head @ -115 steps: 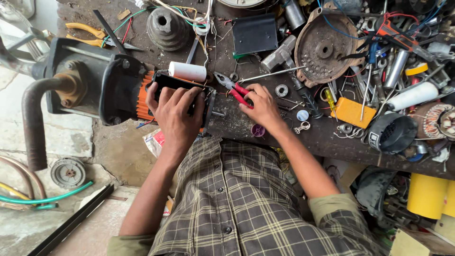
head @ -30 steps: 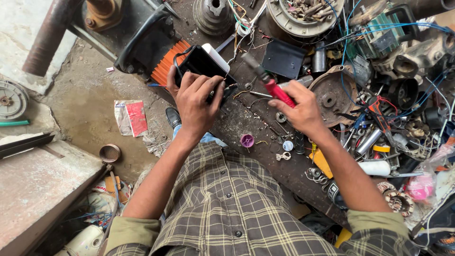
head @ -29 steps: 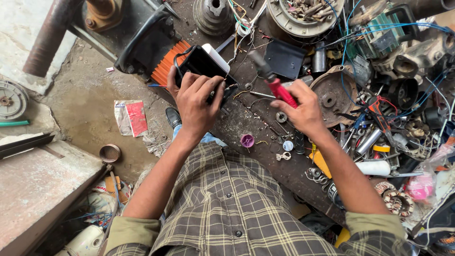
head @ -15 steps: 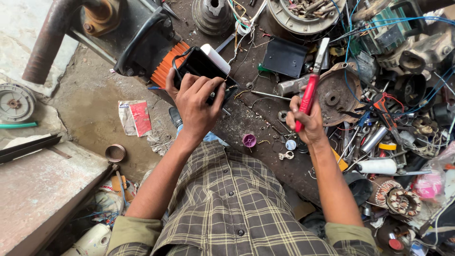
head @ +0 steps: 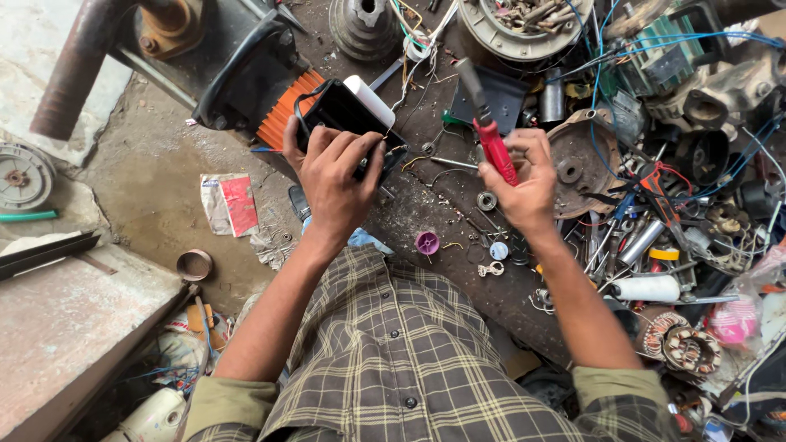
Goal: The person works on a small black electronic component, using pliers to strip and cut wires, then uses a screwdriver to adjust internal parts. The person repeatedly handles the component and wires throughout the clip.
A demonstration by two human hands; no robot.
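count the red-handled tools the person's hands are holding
1: a red-handled tool gripped in the right hand, its dark tip pointing up. The left hand rests on a black box. More could lie hidden in the bench clutter.

You had a flat paper packet (head: 230,204) lying on the dirty floor, to the left of your left arm. It was a small rectangle, white on its left side and red on its right side, and it looked crumpled. Just beside it, toward your arm, lay a torn scrap of grey printed paper (head: 273,242). Far to the right, at the edge of the messy bench, there was a clear plastic bag (head: 741,315) with something pink inside it. A small roll with a yellow band (head: 664,254) sat among the metal bits near that bag. You could not see any screens or signs.
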